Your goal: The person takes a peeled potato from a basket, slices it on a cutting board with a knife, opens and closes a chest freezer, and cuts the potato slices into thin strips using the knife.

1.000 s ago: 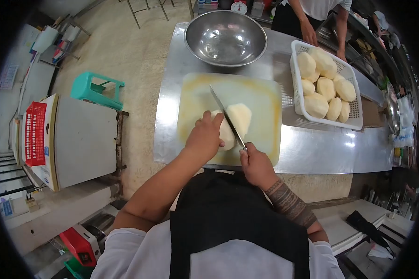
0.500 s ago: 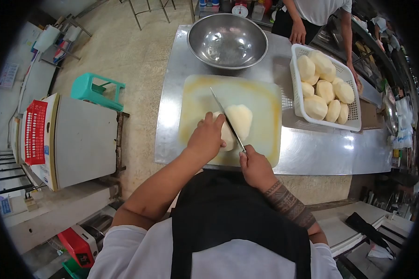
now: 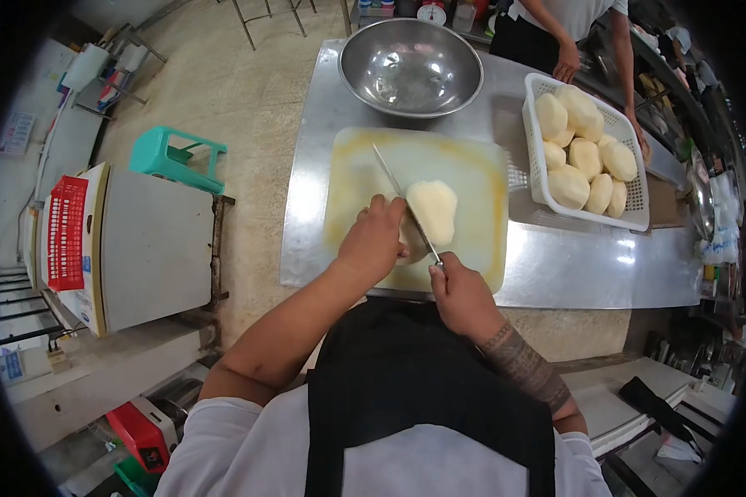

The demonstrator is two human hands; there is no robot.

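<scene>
My right hand [image 3: 464, 291] is closed round the handle of a kitchen knife [image 3: 408, 204], whose blade slants up and left across the cutting board [image 3: 479, 166]. On the board's left half, my left hand [image 3: 375, 238] grips a pale, peeled root vegetable [image 3: 412, 247], mostly hidden under the fingers and beside the blade. A cut, cream-coloured piece [image 3: 433, 213] of the same kind lies flat against the blade's right side. Its exact kind cannot be made out.
A steel bowl [image 3: 411, 66] stands beyond the board on the metal table [image 3: 572, 277]. To the right, a white basket [image 3: 538, 178] holds several peeled root vegetables [image 3: 586, 157]. Another person's hand [image 3: 566, 62] is behind it. A green stool [image 3: 162, 161] stands left.
The cut piece shows more distinctly to the right of the blade, apart from the portion under my left hand. The whole view has shifted slightly. Both hands keep their grip.
</scene>
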